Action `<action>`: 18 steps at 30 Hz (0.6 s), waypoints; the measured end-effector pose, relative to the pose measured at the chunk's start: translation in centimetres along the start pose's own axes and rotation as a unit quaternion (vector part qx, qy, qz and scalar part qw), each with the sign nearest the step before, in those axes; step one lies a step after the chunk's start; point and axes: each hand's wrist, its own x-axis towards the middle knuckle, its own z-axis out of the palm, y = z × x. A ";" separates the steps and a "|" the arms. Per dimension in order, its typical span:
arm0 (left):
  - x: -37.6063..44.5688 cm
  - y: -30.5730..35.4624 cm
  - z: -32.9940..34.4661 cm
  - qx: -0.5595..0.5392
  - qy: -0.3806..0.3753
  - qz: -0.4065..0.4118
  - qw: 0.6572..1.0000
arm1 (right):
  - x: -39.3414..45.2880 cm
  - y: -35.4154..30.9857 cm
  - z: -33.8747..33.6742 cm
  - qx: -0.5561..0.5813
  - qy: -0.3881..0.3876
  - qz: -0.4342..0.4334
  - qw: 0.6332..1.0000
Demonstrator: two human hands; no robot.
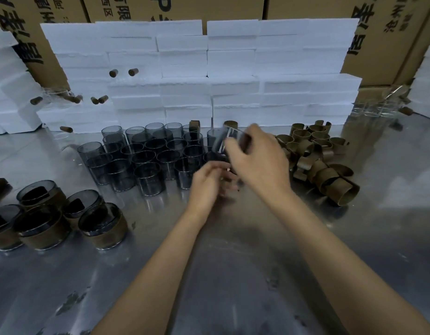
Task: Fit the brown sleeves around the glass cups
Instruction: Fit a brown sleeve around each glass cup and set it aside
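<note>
— Glass cups (146, 157) are seen in two lots: at the lower left of the frame a small group of sleeved cups (101, 226) is stood on the metal table (233, 274), each ringed low down by a brown band with smoky glass left bare above; in the middle left a crowd of bare cups is packed rim to rim.

— And the one being worked on?

— Right of centre a single held cup (227, 139) is lifted above the crowd, tilted, gripped by the right hand (259, 160), whose fingers are curled shut round its wall. Just below, the left hand (209, 180) is cupped narrowly; whether anything is pinched in it cannot be told, as that part is blurred.

— How is the step best done?

— It is judged that the cup should be kept steady by its wall and the sleeve slid on squarely from the base, so that the band is not creased and is seated level, as on the finished ones.

— Where are sleeves found?

— At the centre right of the frame the brown sleeves (325, 175) are heaped loose, curled into open rings, some fallen on their sides, near the right hand but not touched by it.
</note>
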 end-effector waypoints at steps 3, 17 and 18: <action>-0.3 1.6 -0.2 -0.118 -0.038 -0.015 0.992 | -0.9 3.4 -0.7 0.026 -0.026 0.071 0.997; -2.0 1.1 1.7 -0.112 -0.155 -0.055 0.980 | -2.8 6.6 0.6 0.362 -0.183 0.263 0.875; -2.1 1.1 1.8 -0.117 -0.161 -0.059 0.978 | -2.7 6.7 0.7 0.392 -0.195 0.279 0.855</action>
